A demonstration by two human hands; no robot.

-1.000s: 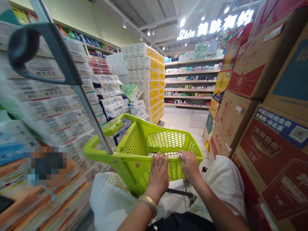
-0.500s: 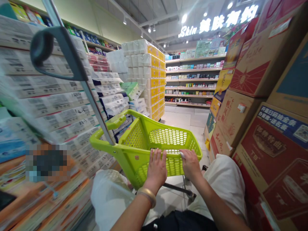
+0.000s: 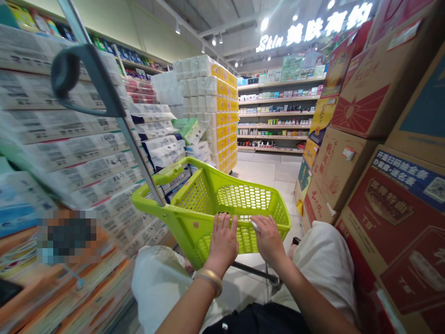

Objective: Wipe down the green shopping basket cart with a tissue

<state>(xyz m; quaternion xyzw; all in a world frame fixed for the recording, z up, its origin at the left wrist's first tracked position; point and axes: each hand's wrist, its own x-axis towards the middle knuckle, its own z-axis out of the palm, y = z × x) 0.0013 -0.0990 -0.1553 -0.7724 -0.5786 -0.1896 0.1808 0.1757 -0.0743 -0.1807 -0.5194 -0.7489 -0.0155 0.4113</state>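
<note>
A lime-green plastic shopping cart (image 3: 184, 227) stands side-on before me, its perforated basket close to my knees. My left hand (image 3: 223, 240) lies over the near rim, fingers bent across the edge and holding it. To its right, on the same rim, my right hand (image 3: 269, 237) is closed on a small white wipe (image 3: 255, 225), which shows under the index finger. Most of the wipe is hidden by the hand. From the handle end rises a metal pole (image 3: 139, 155) with a dark grey plastic loop (image 3: 90, 79) on it.
Stacked wrapped paper packs (image 3: 79, 144) rise on the left, with a tall block of tissue rolls (image 3: 225, 116) behind the cart. Piled cartons (image 3: 378, 199) flank my right knee. Shelves of small goods (image 3: 278, 116) line the back. A blurred patch hides something at lower left.
My right hand has slid left along the rim with the white wipe, closer to my left hand. My left hand has shifted slightly left. The cart stands nearly the same.
</note>
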